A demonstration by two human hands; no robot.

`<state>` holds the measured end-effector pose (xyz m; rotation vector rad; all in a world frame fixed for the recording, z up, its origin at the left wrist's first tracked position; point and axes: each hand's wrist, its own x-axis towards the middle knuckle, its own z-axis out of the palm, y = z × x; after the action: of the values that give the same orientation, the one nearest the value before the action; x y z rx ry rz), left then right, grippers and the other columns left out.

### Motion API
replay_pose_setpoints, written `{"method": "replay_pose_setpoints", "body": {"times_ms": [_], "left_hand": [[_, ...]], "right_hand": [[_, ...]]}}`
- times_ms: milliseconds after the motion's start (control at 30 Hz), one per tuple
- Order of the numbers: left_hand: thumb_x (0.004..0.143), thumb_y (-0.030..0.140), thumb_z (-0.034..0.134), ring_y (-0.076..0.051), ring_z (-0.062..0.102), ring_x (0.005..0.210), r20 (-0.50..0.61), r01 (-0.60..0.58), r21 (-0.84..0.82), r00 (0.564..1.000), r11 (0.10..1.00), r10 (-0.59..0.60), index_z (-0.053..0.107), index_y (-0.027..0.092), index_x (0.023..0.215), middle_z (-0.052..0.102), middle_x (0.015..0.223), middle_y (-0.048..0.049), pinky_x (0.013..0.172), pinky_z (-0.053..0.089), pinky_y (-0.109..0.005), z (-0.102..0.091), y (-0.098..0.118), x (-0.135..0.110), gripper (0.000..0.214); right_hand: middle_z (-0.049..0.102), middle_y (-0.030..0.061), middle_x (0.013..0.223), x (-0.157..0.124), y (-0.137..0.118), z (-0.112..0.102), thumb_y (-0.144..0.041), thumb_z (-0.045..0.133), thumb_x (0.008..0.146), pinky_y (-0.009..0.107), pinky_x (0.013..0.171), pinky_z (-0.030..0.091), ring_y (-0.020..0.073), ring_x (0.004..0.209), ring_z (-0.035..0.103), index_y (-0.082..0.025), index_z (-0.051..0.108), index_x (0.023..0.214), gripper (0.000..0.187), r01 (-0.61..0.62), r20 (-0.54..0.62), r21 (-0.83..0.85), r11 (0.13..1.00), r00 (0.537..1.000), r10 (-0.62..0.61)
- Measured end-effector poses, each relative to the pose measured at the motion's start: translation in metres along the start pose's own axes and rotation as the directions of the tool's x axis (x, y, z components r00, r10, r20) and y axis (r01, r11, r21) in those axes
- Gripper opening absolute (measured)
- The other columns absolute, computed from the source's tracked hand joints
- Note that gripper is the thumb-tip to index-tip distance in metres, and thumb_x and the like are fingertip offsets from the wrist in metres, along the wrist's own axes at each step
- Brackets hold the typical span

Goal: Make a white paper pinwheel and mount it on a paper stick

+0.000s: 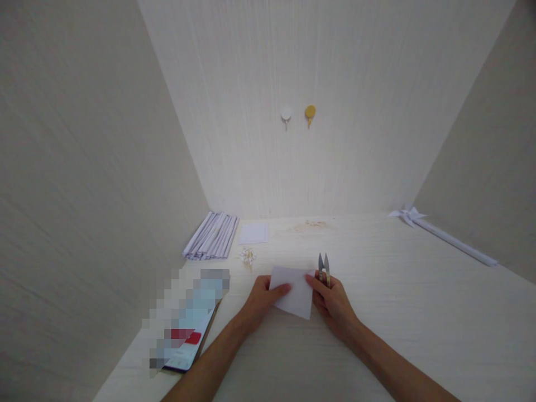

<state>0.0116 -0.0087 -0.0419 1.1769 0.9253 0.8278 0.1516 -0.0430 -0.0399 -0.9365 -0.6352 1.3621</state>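
A small white sheet of paper [294, 293] is held between both hands just above the pale table [397, 312]. My left hand [262, 298] pinches its left edge, thumb on top. My right hand [333, 298] grips the paper's right edge and also holds small thread snips [324, 268], whose blades point away from me.
A stack of rolled white paper sticks [211, 235] lies at the back left, with a white paper square [253, 233] and a heap of small pale pins [248, 256] beside it. A phone [188, 329] lies at the left. A paper pinwheel on a stick [439, 234] lies at the right. Two hooks [298, 114] hang on the back wall.
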Motion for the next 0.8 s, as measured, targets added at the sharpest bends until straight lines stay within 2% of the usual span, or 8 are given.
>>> {"method": "replay_pose_setpoints", "body": {"times_ms": [200, 333, 500, 667, 800], "left_hand": [[0.058, 0.032, 0.063, -0.017, 0.057, 0.061, 0.04, 0.003, -0.053, 0.999, 0.999, -0.001, 0.063, 0.008, 0.076, 0.065, 0.068, -0.0077, 0.06, 0.042, -0.027, 0.0, 0.001, -0.001, 0.029], [0.058, 0.03, 0.064, -0.016, 0.056, 0.06, 0.08, 0.012, -0.064, 0.997, 0.998, -0.007, 0.063, 0.009, 0.071, 0.064, 0.065, -0.0064, 0.06, 0.041, -0.027, -0.003, 0.001, 0.0, 0.025], [0.053, 0.032, 0.066, -0.014, 0.054, 0.057, 0.135, 0.017, -0.099, 0.991, 0.995, -0.003, 0.064, 0.009, 0.067, 0.063, 0.06, -0.0043, 0.059, 0.04, -0.025, -0.005, 0.001, 0.002, 0.026], [0.046, 0.041, 0.068, -0.007, 0.044, 0.043, 0.141, -0.011, -0.098, 0.99, 0.995, 0.025, 0.061, 0.011, 0.052, 0.055, 0.048, 0.0007, 0.046, 0.036, -0.02, -0.006, 0.003, 0.003, 0.031], [0.043, 0.043, 0.068, -0.006, 0.041, 0.041, 0.274, 0.005, -0.066, 0.962, 0.998, 0.013, 0.059, 0.012, 0.048, 0.052, 0.046, 0.0015, 0.041, 0.033, -0.019, -0.01, 0.005, 0.002, 0.033]], "right_hand": [[0.024, -0.0143, 0.03, -0.001, -0.001, 0.001, -0.032, 0.068, 0.052, 0.014, 0.026, 0.006, -0.0014, 0.025, 0.014, -0.018, 0.034, 0.049, 0.037, -0.022, -0.014, 0.011, 1.0, 1.0, 0.022], [0.025, -0.0141, 0.031, -0.001, -0.003, 0.0, -0.032, 0.068, 0.053, 0.013, 0.025, 0.006, -0.0017, 0.025, 0.014, -0.017, 0.036, 0.049, 0.035, -0.035, -0.01, 0.057, 0.998, 0.999, 0.035], [0.026, -0.0135, 0.03, 0.003, -0.004, -0.006, -0.031, 0.068, 0.052, 0.013, 0.023, 0.006, -0.0016, 0.024, 0.013, -0.018, 0.034, 0.047, 0.037, -0.025, -0.066, 0.125, 0.992, 0.997, 0.034], [0.026, -0.0135, 0.028, 0.005, -0.003, -0.01, -0.031, 0.068, 0.053, 0.012, 0.022, 0.009, -0.0011, 0.023, 0.014, -0.018, 0.037, 0.048, 0.034, -0.013, -0.117, 0.173, 0.985, 0.993, 0.033], [0.026, -0.0133, 0.026, 0.004, -0.005, -0.009, -0.032, 0.069, 0.051, 0.013, 0.023, 0.01, -0.0007, 0.023, 0.015, -0.018, 0.036, 0.046, 0.037, 0.0, -0.167, 0.176, 0.984, 0.985, 0.03]]}}
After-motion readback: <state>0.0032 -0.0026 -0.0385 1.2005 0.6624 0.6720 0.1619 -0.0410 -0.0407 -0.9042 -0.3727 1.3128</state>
